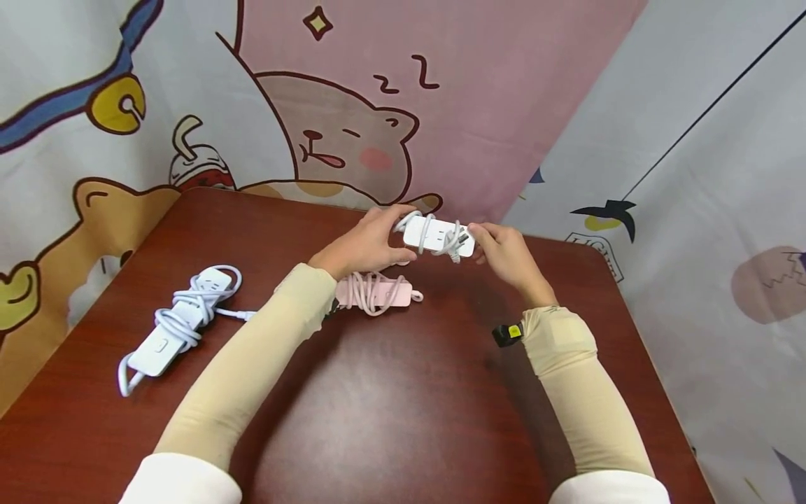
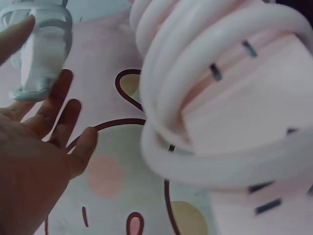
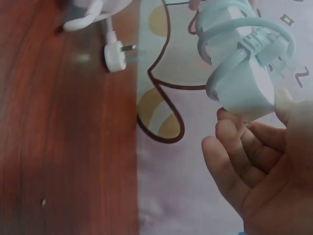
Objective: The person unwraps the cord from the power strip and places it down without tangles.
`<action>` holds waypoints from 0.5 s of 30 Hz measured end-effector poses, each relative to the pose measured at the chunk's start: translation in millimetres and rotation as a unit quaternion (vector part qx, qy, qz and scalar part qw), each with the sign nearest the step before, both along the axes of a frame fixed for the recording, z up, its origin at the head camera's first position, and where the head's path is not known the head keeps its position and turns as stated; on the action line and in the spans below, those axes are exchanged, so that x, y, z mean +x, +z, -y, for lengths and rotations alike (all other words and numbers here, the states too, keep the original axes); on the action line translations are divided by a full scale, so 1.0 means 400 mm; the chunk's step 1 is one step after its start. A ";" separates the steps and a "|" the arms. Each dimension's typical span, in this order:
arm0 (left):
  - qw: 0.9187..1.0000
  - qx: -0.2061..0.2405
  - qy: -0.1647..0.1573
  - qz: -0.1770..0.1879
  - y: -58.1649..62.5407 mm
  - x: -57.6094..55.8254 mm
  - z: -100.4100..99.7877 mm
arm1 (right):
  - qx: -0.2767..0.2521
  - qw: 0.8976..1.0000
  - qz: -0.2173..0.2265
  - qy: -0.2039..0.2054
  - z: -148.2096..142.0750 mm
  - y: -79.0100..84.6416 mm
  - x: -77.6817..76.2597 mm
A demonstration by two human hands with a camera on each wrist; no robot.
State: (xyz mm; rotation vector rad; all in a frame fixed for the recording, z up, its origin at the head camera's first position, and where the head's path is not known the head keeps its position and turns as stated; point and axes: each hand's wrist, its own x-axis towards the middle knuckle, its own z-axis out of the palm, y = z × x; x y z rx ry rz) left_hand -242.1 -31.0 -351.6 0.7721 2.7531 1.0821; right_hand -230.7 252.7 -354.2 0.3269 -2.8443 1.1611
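A white power strip (image 1: 431, 239), its cord wound round it, is held up between both hands over the back of the table. My left hand (image 1: 368, 241) grips its left end, thumb and fingers spread to either side. At the other end my right hand (image 1: 508, 257) pinches the strip between thumb and fingers, seen closer in the right wrist view. The cord's plug (image 1: 458, 241) lies against the strip's face near that end. Below my left hand, a pink power strip (image 1: 398, 294) wrapped in its own pink cord rests on the table; it looms large in the left wrist view.
Another white power strip (image 1: 154, 352), loosely wrapped in its cord, lies at the left of the brown table (image 1: 390, 420). Printed curtains (image 1: 491, 91) hang behind the table's back and side edges. A plug (image 3: 115, 58) shows in the right wrist view.
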 end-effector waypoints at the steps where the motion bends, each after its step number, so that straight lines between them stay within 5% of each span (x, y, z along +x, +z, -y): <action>1: 1.000 0.011 0.001 -0.002 -0.003 -0.003 0.001 | -0.009 1.000 0.009 -0.003 0.001 0.003 -0.002; 7: 0.998 0.061 0.016 -0.004 -0.018 -0.014 0.015 | -0.048 0.998 0.044 -0.006 0.014 0.016 -0.007; 15: 0.993 0.114 0.032 -0.023 -0.025 -0.018 0.035 | -0.105 0.994 0.036 0.005 0.047 0.029 -0.004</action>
